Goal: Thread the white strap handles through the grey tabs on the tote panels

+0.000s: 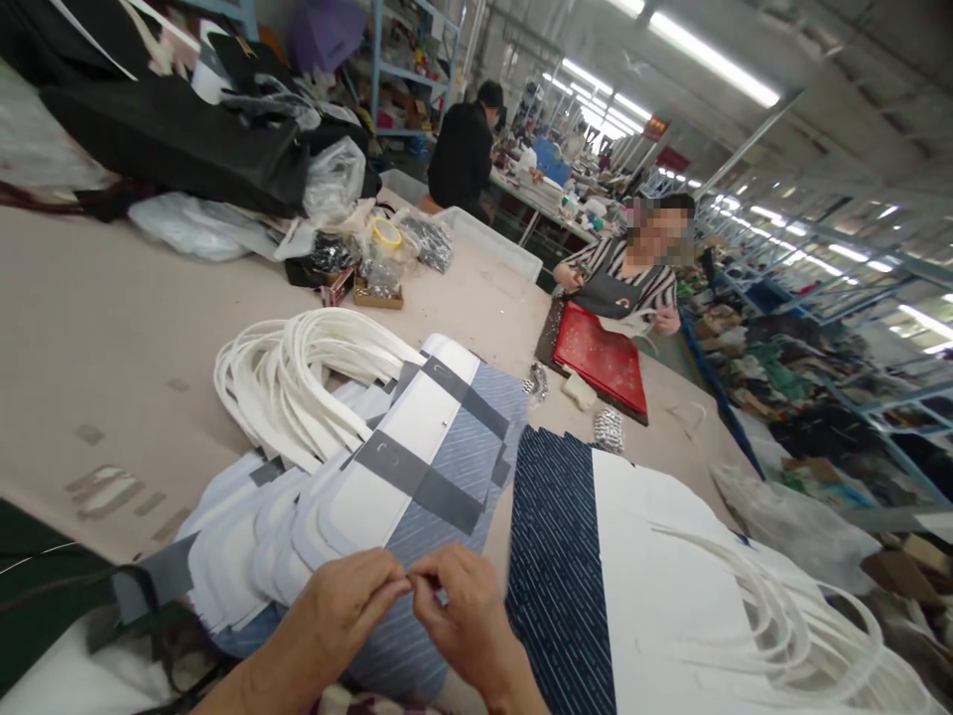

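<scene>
Beige tabletop [223, 288], left hand [349, 596] and right hand [466, 611] pinched together, any held item unclear, before striped blue-and-white fabric panels [447, 447], looped white handles [298, 377] beyond them, dark-blue striped fabric [555, 556] right of them.

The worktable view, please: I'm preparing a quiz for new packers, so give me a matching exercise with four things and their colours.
Things
1. Roll of tape
2. Left stack of panels
3. Right stack of panels
4. Glossy sheet before the co-worker

Colours
A. Navy and white
B. Red
C. Light blue, white and grey
D. Yellow

Pairs: 1-D, 2-C, 3-A, 4-B
</scene>
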A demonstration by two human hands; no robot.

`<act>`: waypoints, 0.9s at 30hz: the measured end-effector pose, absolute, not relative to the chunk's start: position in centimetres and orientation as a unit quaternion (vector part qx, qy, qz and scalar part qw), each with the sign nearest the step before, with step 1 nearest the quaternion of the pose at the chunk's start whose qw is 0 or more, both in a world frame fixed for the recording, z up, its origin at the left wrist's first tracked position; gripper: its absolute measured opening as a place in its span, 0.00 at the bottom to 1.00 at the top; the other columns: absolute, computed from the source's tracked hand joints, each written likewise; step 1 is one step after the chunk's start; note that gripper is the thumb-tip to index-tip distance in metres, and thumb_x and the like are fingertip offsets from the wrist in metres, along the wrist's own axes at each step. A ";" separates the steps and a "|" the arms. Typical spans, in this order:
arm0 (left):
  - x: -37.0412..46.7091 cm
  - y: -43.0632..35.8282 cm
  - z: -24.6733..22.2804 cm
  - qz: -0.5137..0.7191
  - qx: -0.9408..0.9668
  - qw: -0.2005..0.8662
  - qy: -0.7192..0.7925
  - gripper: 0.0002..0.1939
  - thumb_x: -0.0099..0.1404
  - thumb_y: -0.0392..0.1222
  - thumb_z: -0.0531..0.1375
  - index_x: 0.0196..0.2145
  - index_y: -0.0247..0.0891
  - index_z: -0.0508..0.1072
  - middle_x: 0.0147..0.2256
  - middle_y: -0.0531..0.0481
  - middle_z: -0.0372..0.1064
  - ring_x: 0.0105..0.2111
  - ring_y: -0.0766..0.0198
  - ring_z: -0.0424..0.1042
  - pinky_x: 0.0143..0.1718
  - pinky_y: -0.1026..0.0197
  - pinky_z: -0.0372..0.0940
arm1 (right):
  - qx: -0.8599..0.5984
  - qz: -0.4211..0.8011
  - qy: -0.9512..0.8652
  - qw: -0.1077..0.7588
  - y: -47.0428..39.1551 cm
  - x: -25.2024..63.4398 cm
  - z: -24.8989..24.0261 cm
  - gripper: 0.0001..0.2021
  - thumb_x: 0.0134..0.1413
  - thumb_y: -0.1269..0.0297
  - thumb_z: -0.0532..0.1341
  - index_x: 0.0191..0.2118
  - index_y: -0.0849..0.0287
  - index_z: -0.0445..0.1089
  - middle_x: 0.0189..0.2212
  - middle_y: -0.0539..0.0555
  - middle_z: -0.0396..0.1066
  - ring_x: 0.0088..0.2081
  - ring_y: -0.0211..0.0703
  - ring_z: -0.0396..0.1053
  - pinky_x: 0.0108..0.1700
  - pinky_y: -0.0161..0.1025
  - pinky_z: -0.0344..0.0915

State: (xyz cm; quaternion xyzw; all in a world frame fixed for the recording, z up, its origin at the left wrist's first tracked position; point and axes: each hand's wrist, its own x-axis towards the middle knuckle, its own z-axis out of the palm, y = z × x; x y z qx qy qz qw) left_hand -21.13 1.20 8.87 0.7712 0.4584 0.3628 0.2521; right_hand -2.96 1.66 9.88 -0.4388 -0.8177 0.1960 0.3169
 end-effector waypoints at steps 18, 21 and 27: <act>-26.5 4.6 3.5 0.335 0.618 0.354 0.617 0.16 0.70 0.54 0.51 0.31 0.45 0.70 0.28 0.57 0.72 0.29 0.63 0.75 0.34 0.66 0.68 | -0.641 0.462 -0.473 0.389 21.8 -4.7 2.2 0.14 0.44 0.57 0.62 0.32 0.64 0.75 0.18 0.47 0.68 0.21 0.36 0.64 0.24 0.32 0.62; -26.5 4.6 3.7 0.338 0.617 0.359 0.613 0.16 0.70 0.54 0.51 0.31 0.45 0.70 0.28 0.56 0.73 0.30 0.62 0.75 0.34 0.65 0.68 | -0.660 0.435 -0.503 0.350 22.4 -4.8 2.0 0.10 0.46 0.60 0.61 0.30 0.62 0.74 0.17 0.46 0.67 0.20 0.36 0.65 0.25 0.32 0.61; -26.7 4.6 3.5 0.346 0.602 0.394 0.602 0.16 0.70 0.54 0.53 0.30 0.44 0.71 0.28 0.56 0.73 0.30 0.63 0.74 0.35 0.66 0.67 | -0.707 0.340 -0.545 0.294 23.1 -2.4 3.1 0.15 0.37 0.59 0.71 0.33 0.59 0.71 0.17 0.44 0.67 0.22 0.41 0.67 0.31 0.36 0.62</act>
